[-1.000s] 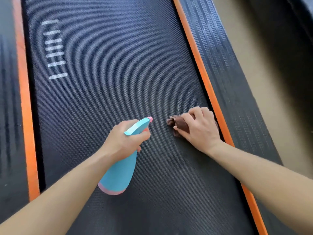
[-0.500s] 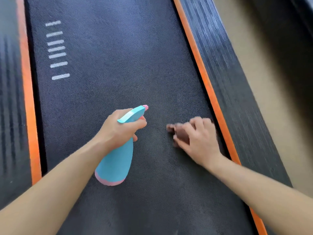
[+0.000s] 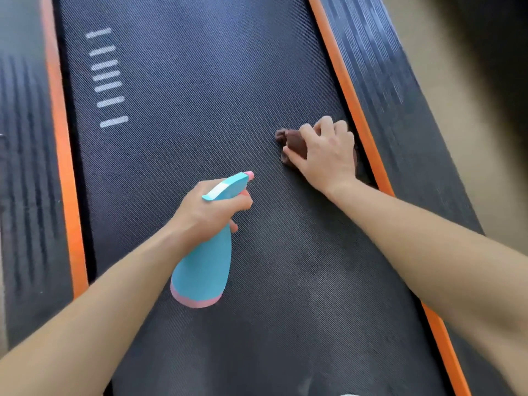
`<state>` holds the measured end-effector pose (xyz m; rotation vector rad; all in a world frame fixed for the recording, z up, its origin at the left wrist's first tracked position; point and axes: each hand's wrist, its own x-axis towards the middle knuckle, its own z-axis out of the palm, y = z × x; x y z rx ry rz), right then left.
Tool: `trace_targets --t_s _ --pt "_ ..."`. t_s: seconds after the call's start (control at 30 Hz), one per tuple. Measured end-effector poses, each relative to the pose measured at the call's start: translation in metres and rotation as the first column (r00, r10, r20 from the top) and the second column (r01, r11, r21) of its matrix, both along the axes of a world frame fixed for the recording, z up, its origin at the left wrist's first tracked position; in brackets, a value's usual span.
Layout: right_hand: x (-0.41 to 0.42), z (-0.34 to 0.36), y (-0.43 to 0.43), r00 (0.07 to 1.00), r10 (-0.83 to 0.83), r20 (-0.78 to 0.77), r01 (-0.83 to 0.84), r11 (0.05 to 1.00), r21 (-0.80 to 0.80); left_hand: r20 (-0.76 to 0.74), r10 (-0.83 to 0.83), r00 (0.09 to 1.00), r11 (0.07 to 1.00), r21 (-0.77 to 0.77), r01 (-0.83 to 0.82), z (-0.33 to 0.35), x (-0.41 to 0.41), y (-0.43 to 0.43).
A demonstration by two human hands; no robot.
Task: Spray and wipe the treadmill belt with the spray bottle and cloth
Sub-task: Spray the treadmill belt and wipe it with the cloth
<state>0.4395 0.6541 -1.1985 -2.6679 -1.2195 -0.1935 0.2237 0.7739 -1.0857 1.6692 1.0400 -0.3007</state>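
Observation:
The dark treadmill belt [image 3: 185, 115] fills the middle of the view. My left hand [image 3: 208, 214] grips the neck of a light blue spray bottle [image 3: 204, 267] with a pink base and pink nozzle, held over the belt with the nozzle pointing up and to the right. My right hand [image 3: 328, 152] presses a bunched brown cloth [image 3: 293, 141] onto the belt near its right edge; most of the cloth is hidden under the fingers.
Orange strips [image 3: 351, 104] run along both sides of the belt, with ribbed black side rails [image 3: 394, 90] outside them. Several white bars [image 3: 107, 78] are printed at the belt's upper left. Beige floor [image 3: 445, 70] lies to the right.
My right hand has slid the cloth farther up the belt along the right edge. The left hand still holds the bottle in about the same place.

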Motion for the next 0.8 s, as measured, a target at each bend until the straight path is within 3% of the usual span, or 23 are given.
trace_targets --t_s 0.13,0.27,0.33,0.47,0.57,0.7,0.8 --pt "-0.096 0.0 -0.059 0.948 0.305 -0.089 -0.3 0.952 0.064 0.006 0.036 0.999 0.999 -0.007 -0.036 -0.002 -0.014 0.013" --pt "-0.169 -0.004 -0.104 0.75 0.649 -0.132 -0.648 0.76 0.053 -0.014 0.055 0.998 0.998 -0.018 -0.056 -0.003 -0.025 0.017" --pt "-0.152 -0.007 -0.094 0.76 0.638 -0.127 -0.633 0.77 0.082 -0.02 0.066 0.998 0.997 -0.025 -0.066 -0.004 -0.031 0.017" --pt "-0.062 -0.005 -0.028 0.973 0.22 -0.066 -0.215 0.973 0.079 -0.068 0.05 0.996 0.998 -0.022 -0.051 -0.007 -0.048 0.012" --pt "-0.028 0.0 0.002 0.996 0.069 -0.055 -0.07 0.997 -0.035 -0.079 0.064 0.995 0.998 -0.019 -0.065 -0.005 -0.059 0.013" --pt "-0.084 0.0 -0.023 0.983 0.177 -0.049 -0.176 0.984 0.019 -0.052 0.077 0.996 0.995 -0.054 -0.08 0.0 -0.067 0.014" --pt "-0.156 -0.002 -0.065 0.87 0.485 -0.089 -0.478 0.874 0.085 -0.062 0.102 0.993 0.994 -0.038 -0.104 -0.001 -0.073 0.013"
